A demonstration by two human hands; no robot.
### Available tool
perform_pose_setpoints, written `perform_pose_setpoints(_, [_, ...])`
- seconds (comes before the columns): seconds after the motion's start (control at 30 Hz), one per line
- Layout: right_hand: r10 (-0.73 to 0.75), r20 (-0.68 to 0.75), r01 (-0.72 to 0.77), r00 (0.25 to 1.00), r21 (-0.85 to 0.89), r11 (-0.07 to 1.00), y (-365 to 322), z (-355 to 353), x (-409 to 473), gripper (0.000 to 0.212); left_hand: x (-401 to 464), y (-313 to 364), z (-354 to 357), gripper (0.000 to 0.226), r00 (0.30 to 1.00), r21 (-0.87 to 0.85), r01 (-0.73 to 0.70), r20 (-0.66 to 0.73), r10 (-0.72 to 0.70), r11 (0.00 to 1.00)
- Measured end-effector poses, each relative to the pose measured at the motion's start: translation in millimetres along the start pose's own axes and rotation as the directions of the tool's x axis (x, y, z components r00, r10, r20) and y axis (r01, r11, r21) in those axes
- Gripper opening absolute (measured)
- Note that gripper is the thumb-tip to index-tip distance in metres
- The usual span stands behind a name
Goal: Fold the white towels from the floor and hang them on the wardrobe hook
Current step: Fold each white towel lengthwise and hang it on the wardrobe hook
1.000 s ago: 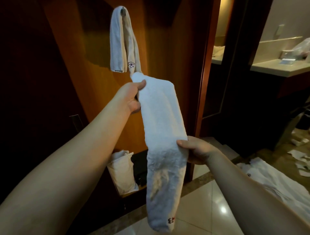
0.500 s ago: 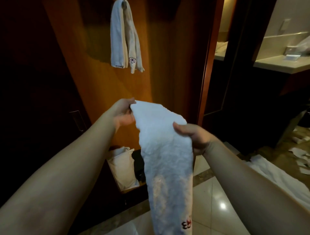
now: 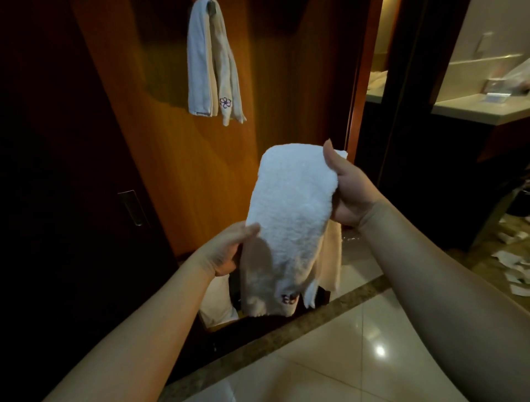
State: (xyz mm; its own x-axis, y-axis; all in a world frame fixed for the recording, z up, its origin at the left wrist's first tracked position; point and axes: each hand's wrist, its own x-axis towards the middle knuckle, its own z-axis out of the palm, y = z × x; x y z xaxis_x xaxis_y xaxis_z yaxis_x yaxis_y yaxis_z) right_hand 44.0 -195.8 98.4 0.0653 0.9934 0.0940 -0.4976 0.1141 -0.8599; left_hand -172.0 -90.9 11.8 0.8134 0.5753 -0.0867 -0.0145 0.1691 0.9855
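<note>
A white towel [image 3: 289, 218] hangs doubled over in front of me, its fold at the top and a red embroidered mark near its lower end. My right hand [image 3: 348, 189] grips the top right of the fold, thumb on the near face. My left hand [image 3: 226, 249] holds the towel's lower left edge, thumb on top. Higher on the orange wardrobe panel [image 3: 160, 143], another folded white towel [image 3: 212, 66] with a purple flower mark hangs from the hook [image 3: 211, 3], which is mostly covered.
A dark wardrobe door with a recessed metal handle [image 3: 130, 208] stands at the left. A white bag [image 3: 216, 301] sits in the wardrobe's bottom behind the towel. Scraps of paper [image 3: 513, 258] lie on the tiled floor at the right, below a counter [image 3: 473, 109].
The towel went from hanging long to doubled over. My left hand dropped from its top corner to the lower left edge. My right hand rose to the top of the fold.
</note>
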Motion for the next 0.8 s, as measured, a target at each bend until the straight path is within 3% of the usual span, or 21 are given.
perform_pose_setpoints(0.1, [-0.026,-0.058,0.025,0.998,-0.023,0.999,-5,6,2,0.062,-1,6,1,0.056,1.000,0.029,-0.007,-0.024,0.008,1.000])
perform_pose_setpoints(0.23, [-0.044,-0.108,0.041,0.993,-0.031,0.999,-10,16,6,0.061,-2,9,3,0.053,0.997,0.011,-0.009,-0.075,0.009,1.000])
perform_pose_setpoints(0.33, [-0.074,-0.136,0.066,0.988,-0.063,0.996,-14,25,12,0.060,-4,15,18,0.052,0.964,0.111,-0.067,-0.251,0.093,0.992])
perform_pose_setpoints(0.37, [-0.089,-0.146,0.079,0.985,-0.075,0.994,-15,29,14,0.060,-4,16,23,0.052,0.922,0.185,-0.111,-0.347,0.171,0.977])
perform_pose_setpoints(0.4, [-0.103,-0.160,0.089,0.982,-0.090,0.992,-17,33,17,0.061,-5,17,30,0.046,0.837,0.275,-0.172,-0.466,0.288,0.946])
perform_pose_setpoints(0.43, [-0.115,-0.178,0.096,0.977,-0.113,0.989,-19,38,20,0.062,-7,18,37,0.031,0.709,0.365,-0.251,-0.561,0.427,0.896])
perform_pose_setpoints(0.47, [-0.126,-0.199,0.099,0.972,-0.141,0.985,-20,44,23,0.064,-13,21,46,0.020,0.618,0.403,-0.317,-0.600,0.509,0.859])
perform_pose_setpoints(0.5, [-0.138,-0.228,0.100,0.964,-0.171,0.980,-22,50,27,0.066,-18,23,55,0.027,0.595,0.395,-0.385,-0.585,0.551,0.834])
perform_pose_setpoints(0.57, [-0.169,-0.293,0.105,0.941,-0.223,0.969,-24,63,34,0.069,-24,25,76,0.052,0.704,0.300,-0.451,-0.459,0.542,0.840])
perform_pose_setpoints(0.63, [-0.201,-0.352,0.115,0.914,-0.249,0.962,-26,75,40,0.076,-23,28,96,0.072,0.829,0.218,-0.415,-0.309,0.466,0.883])
perform_pose_setpoints(0.8, [-0.248,-0.397,0.154,0.883,-0.254,0.955,-31,96,49,0.082,9,37,111,0.117,0.944,0.077,-0.239,-0.216,0.250,0.968])
